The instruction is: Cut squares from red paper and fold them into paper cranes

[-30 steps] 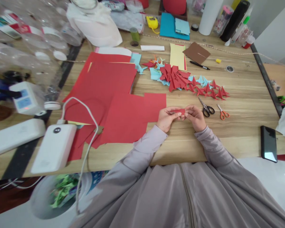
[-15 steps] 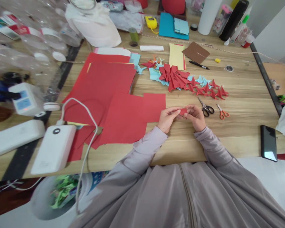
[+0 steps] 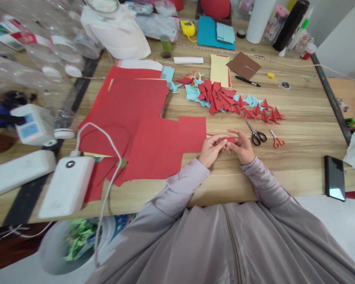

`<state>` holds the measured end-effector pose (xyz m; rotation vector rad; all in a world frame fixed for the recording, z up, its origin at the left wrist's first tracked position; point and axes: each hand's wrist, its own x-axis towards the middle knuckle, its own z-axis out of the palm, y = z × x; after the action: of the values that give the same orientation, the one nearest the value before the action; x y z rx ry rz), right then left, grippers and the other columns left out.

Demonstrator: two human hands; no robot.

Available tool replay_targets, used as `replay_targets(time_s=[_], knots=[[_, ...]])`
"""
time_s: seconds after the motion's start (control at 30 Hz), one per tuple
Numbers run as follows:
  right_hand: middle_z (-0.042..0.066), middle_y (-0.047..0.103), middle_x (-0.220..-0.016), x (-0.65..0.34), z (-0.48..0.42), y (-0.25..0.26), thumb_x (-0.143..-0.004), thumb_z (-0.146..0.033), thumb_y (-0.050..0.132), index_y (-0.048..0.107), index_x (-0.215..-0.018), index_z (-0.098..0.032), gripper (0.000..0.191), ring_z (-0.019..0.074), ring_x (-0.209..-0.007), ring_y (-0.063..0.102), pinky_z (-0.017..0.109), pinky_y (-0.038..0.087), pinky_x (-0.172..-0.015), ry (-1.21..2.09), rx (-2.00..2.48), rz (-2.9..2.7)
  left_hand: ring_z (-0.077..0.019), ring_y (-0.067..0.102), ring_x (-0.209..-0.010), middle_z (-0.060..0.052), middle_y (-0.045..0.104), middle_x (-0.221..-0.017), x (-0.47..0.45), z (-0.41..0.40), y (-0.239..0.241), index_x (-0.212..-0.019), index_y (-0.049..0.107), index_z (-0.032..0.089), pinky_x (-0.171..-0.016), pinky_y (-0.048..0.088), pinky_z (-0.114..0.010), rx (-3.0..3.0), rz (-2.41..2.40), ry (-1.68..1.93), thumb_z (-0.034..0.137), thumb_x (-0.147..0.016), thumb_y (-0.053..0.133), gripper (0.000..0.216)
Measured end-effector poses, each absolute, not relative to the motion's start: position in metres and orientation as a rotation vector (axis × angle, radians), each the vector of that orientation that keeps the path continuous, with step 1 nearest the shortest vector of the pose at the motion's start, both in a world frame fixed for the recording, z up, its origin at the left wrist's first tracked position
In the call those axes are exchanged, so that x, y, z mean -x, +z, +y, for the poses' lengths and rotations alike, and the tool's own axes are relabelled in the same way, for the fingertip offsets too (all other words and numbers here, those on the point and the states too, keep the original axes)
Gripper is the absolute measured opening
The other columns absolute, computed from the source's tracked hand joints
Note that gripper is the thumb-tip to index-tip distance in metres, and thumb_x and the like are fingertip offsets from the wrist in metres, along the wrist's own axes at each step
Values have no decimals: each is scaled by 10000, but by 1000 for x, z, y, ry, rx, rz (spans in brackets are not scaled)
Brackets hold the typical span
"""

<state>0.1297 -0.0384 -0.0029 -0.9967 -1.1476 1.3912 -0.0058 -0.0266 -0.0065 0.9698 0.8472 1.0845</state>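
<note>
small red folded paper (image 3: 229, 139), pinched between both hands

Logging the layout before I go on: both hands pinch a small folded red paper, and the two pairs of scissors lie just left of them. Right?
Not quite. The head view shows the black scissors and the orange scissors lying on the table just right of the hands, not left. The left hand and right hand do both pinch the small folded red paper.

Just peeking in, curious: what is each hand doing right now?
Left hand: closed on the small red paper.
Right hand: pinching the same paper.
</note>
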Motion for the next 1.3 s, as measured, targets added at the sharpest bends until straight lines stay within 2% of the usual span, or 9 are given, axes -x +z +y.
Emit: replay_targets(time_s=[0.2,0.33,0.43,0.57,0.93,1.07,1.2,1.3], knots=[[-68,611,-572,-131,-39,-2,-677,-394,765,462,-1197,-206,630,100,-490,553,196,390,-413,1381,1002,-1122,-86,533,-554,5,616,-596,6,-27,-4,-896,720,163,-572,437,-231,-946,831,1053,372,-729,703,268],[-59,635,-592,-130,-38,-3,-683,-392,763,477,-1163,-210,588,106,-503,572,205,419,-432,1396,1007,-1103,-91,536,-560,10,608,-592,6,-28,-4,-890,719,167,-579,441,-237,-931,861,1062,374,-711,720,274],[-48,643,-587,-131,-37,-6,-744,-468,694,491,-1123,-201,506,115,-504,589,225,451,-465,1399,1015,-1092,-91,535,-560,17,596,-583,6,-27,-5,-891,717,171,-572,436,-235,-886,867,1082,376,-700,729,280],[-55,627,-545,-133,-35,-9,-811,-518,599,490,-1130,-195,467,105,-439,566,218,429,-444,1392,1061,-1103,-88,534,-542,17,596,-569,7,-26,-8,-893,720,169,-563,430,-231,-879,879,1076,378,-698,732,286],[-63,617,-585,-128,-39,-4,-724,-417,727,457,-1178,-201,571,89,-478,549,189,429,-423,1410,1034,-1162,-93,537,-542,14,592,-565,7,-26,-9,-892,721,162,-563,432,-237,-892,809,1041,337,-726,703,242],[-65,615,-580,-132,-38,-2,-706,-371,734,493,-1178,-197,558,87,-452,545,179,400,-382,1432,1028,-1075,-100,552,-574,4,626,-625,7,-26,-14,-1012,719,183,-597,434,-252,-911,786,1056,381,-746,688,333],[-51,650,-618,-136,-35,-2,-666,-355,759,510,-1171,-209,582,105,-465,573,200,441,-389,1469,1038,-990,-112,568,-605,-2,654,-698,8,-25,-18,-1134,678,211,-645,453,-279,-917,774,1061,420,-747,689,439],[-48,659,-615,-137,-35,0,-650,-359,769,513,-1171,-210,599,111,-462,578,206,447,-389,1470,1045,-970,-111,575,-598,0,647,-701,10,-24,-16,-1161,661,219,-624,448,-267,-900,796,1077,435,-752,681,464]])
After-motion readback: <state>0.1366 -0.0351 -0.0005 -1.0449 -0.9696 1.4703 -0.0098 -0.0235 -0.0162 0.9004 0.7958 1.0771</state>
